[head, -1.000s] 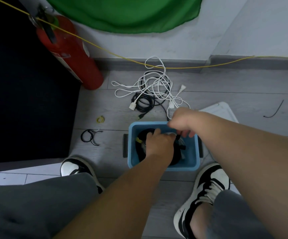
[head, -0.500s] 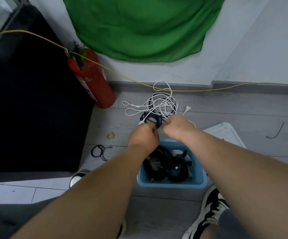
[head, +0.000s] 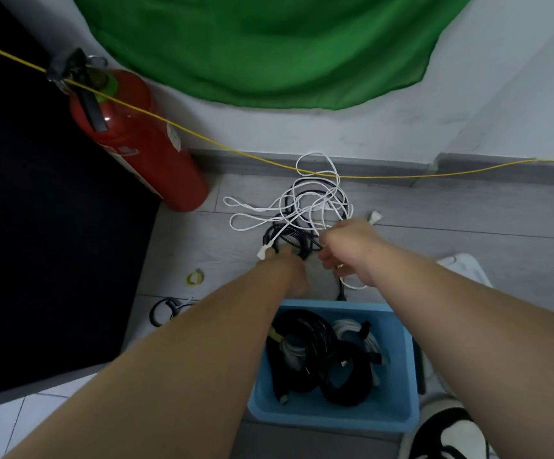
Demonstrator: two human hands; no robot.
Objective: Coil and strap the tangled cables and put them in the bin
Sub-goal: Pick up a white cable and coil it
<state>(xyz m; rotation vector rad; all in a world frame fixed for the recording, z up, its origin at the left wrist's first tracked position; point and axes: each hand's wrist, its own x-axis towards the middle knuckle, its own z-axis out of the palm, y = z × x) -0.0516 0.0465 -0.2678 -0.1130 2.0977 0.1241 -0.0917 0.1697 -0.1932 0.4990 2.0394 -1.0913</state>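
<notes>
A tangle of white cables (head: 305,202) and a black cable (head: 285,235) lies on the grey floor by the wall. My left hand (head: 287,266) reaches into the near side of the tangle, fingers curled on the black cable beside a white plug (head: 264,252). My right hand (head: 351,250) grips cable strands at the tangle's right side, and a white loop hangs below it. The blue bin (head: 398,369) stands just in front of the hands and holds several coiled, strapped black and white cables.
A red fire extinguisher (head: 136,140) leans at the left wall corner. A yellow cord (head: 385,176) runs along the skirting. A yellow band (head: 195,278) and black straps (head: 164,309) lie on the floor at left. A white lid (head: 464,268) lies at right. My shoe (head: 447,432) is beside the bin.
Both hands left the bin and moved forward to the tangle on the floor, taking hold of its cables. The view tilted up toward the wall.
</notes>
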